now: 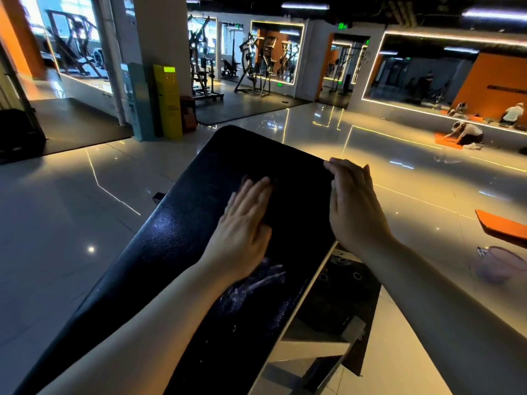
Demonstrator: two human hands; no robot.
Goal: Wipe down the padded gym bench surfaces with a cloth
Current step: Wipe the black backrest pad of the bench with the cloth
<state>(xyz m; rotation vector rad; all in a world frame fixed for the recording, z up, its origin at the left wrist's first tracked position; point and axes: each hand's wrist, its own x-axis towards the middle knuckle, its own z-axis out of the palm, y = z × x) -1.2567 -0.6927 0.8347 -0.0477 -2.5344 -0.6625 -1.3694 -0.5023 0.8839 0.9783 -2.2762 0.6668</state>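
Observation:
A long black padded bench (pixel 182 252) runs from the bottom left up to the middle of the view. My left hand (pixel 242 223) lies flat on the pad with straight fingers, pressing on a dark cloth (pixel 272 182) that only shows as a dim edge around the fingertips. My right hand (pixel 353 203) rests against the pad's right edge near its far corner, fingers fairly straight and holding nothing. Pale wet streaks (pixel 256 280) mark the pad just behind my left wrist.
The bench's metal frame and dark base (pixel 339 297) show below the pad's right side. An orange pad (pixel 499 226) and a purple translucent object (pixel 496 263) lie to the right. Glossy tiled floor surrounds the bench. Yellow and teal kiosks (pixel 168 101), machines and people on mats are farther off.

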